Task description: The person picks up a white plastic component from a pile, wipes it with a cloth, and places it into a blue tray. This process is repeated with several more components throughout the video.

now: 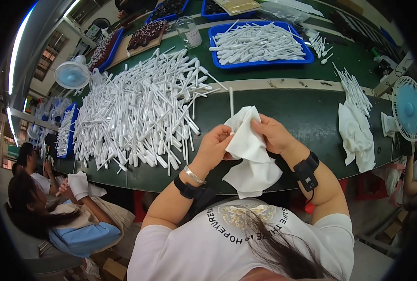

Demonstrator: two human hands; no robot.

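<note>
A white cloth (248,140) is bunched between my two hands above the near edge of the green table. From its upper left a slim white plastic stick (231,100) points up, its lower end hidden by cloth and fingers. My left hand (216,146) is closed around the lower part of the stick and the cloth's left side. With thumb and fingers pressed together, my right hand (274,134) grips the cloth's upper right. To the left spreads a large pile of white plastic sticks (138,107), many with a thicker end.
A blue tray (216,60) full of similar sticks stands beyond my hands. On the right lie another white cloth (356,133), a loose bunch of sticks (351,89) and a fan (407,108). A clear jar (189,33) stands at the back. A co-worker (77,215) sits left, holding cloth.
</note>
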